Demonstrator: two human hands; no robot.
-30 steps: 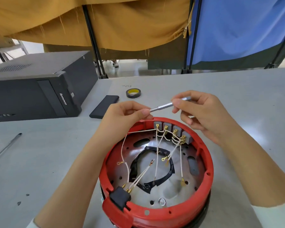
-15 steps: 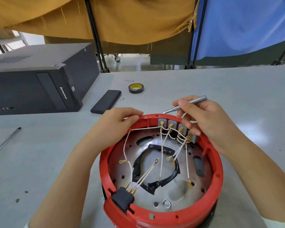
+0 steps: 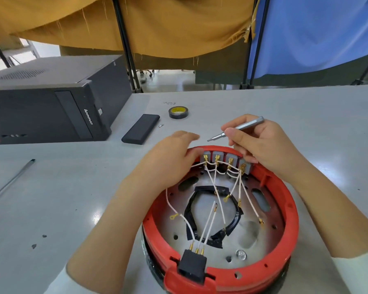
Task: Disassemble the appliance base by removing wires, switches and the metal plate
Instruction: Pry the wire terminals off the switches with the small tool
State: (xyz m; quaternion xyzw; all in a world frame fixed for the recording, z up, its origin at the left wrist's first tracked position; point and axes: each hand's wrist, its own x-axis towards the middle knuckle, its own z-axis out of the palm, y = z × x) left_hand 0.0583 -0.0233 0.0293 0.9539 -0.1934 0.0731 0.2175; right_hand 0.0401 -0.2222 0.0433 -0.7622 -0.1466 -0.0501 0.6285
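A round red appliance base (image 3: 289, 211) lies open on the grey table, with a metal plate (image 3: 249, 234) inside it. White wires (image 3: 210, 217) with brass terminals run from a row of grey switches (image 3: 225, 159) at the far rim to a black connector block (image 3: 192, 266) at the near rim. My left hand (image 3: 170, 158) rests on the far left rim beside the switches, fingers bent over the edge. My right hand (image 3: 261, 143) pinches a slim silver screwdriver bit (image 3: 238, 129) above the switches, tip pointing left.
A black computer case (image 3: 45, 107) lies at the left. A black flat device (image 3: 140, 129), a small screw (image 3: 161, 125) and a roll of black tape (image 3: 178, 112) lie beyond the base. A long thin tool (image 3: 11, 181) lies at the far left. Orange and blue cloths hang behind.
My left hand let go of the bit's tip and dropped onto the base's far left rim. My right hand drew the bit to the right and lowered toward the switches.
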